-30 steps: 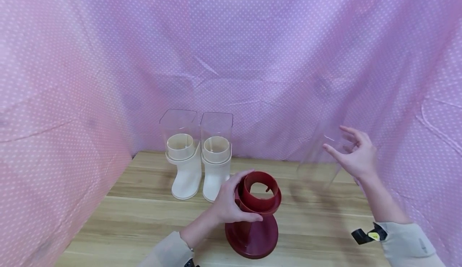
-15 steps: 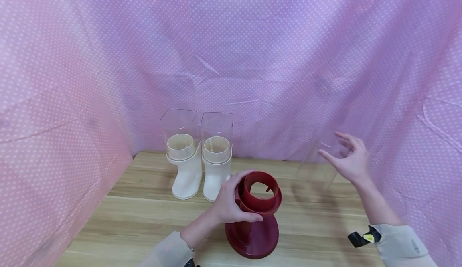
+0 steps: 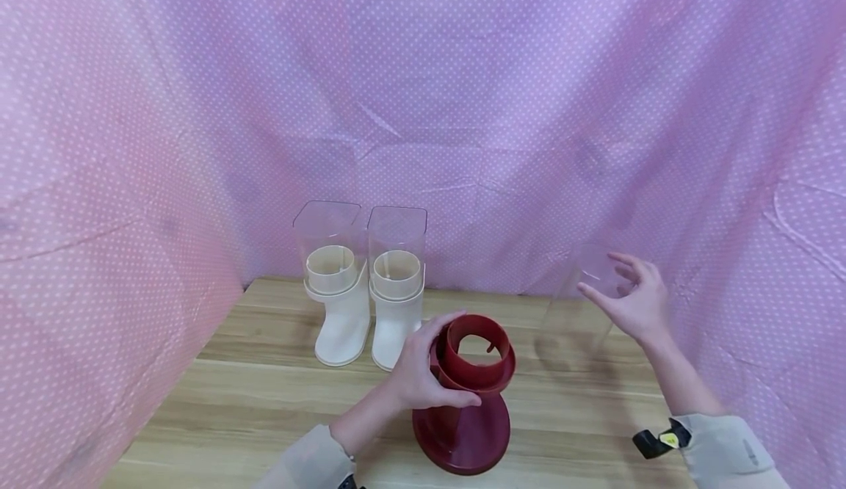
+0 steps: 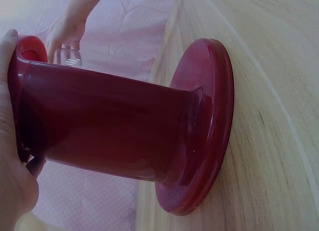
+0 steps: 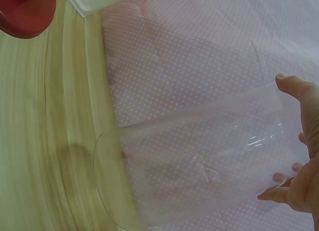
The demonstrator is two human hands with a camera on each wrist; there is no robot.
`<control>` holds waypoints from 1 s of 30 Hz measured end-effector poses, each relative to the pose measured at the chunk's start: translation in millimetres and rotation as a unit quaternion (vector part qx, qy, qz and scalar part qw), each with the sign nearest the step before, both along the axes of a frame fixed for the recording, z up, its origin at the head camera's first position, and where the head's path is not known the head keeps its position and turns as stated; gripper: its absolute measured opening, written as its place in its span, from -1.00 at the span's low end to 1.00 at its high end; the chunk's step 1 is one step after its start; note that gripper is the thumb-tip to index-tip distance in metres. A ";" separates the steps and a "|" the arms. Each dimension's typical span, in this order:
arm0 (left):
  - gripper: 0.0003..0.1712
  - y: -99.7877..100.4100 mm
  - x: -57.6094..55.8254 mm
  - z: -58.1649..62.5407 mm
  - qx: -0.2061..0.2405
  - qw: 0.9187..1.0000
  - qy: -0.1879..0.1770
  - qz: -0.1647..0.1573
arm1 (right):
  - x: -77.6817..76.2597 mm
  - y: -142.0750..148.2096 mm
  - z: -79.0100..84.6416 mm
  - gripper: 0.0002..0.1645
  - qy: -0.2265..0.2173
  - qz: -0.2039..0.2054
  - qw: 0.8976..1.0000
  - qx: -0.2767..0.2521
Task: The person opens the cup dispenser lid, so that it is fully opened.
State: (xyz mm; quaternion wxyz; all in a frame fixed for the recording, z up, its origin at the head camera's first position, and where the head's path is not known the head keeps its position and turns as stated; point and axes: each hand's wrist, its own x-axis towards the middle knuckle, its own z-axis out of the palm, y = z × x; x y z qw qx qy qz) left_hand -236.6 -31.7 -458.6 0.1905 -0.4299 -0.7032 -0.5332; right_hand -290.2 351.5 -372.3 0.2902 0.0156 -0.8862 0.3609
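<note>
A dark red plastic stand (image 3: 472, 430) with a round foot and a ringed, open top stands upright on the wooden table. My left hand (image 3: 426, 371) grips it just under the top ring, thumb at the near side. In the left wrist view the red stand (image 4: 104, 116) lies across the picture, its foot on the wood. To the right, my right hand (image 3: 637, 302) holds a clear plastic canister (image 3: 575, 320) by its upper end, fingers and thumb on opposite sides. The clear canister (image 5: 199, 161) has its rim toward the table; whether it touches is hard to tell.
Two white stands (image 3: 340, 327) of similar make stand side by side at the back left. Each has a clear canister (image 3: 396, 232) on its top. Pink dotted cloth (image 3: 463, 107) hangs behind the table (image 3: 264, 415) and along both sides.
My right hand has moved down and a little left, bringing the clear canister lower toward the table. The left hand and the red stand have stayed put.
</note>
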 end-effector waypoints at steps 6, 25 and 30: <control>0.32 -0.8 -1.8 0.0 0.002 1.000 0.004 -0.003 | -1.8 -0.8 -6.1 -0.03 -0.005 -0.013 1.000 0.005; 0.30 -4.6 -7.8 -1.1 0.000 1.000 -0.004 -0.007 | -5.5 -5.0 -18.9 -0.01 -0.021 0.003 1.000 0.002; 0.30 -5.0 -7.3 -0.4 -0.001 1.000 -0.010 -0.008 | -3.3 -7.9 -19.9 0.00 -0.034 0.004 0.999 0.002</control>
